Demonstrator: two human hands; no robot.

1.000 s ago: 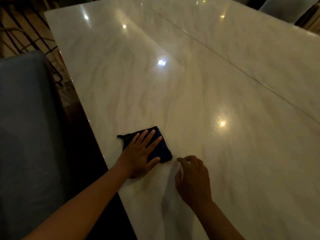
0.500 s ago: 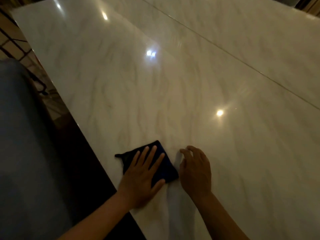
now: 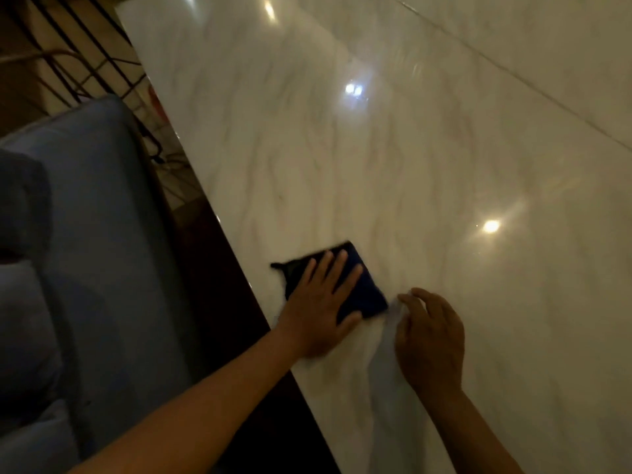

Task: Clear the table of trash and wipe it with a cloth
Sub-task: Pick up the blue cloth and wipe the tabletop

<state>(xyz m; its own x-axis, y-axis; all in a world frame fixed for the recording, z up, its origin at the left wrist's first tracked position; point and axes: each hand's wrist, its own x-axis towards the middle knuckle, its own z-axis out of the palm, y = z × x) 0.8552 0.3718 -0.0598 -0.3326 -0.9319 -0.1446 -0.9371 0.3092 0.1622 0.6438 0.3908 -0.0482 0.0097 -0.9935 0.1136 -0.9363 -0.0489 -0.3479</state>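
A folded dark blue cloth lies on the glossy white marble table, close to its left edge. My left hand presses flat on the cloth with straight, spread fingers. My right hand rests on the table just right of the cloth, its fingers loosely bent with the fingertips on the surface, holding nothing. No trash shows on the tabletop.
A blue upholstered chair stands against the table's left edge. Black metal railing shows at the upper left. A straight seam crosses the marble at the upper right. Lamp reflections shine on the surface.
My left hand keeps pressing on the cloth near the table's left edge, with my right hand still beside it. The camera has swung, so the chair and railing show more at left.
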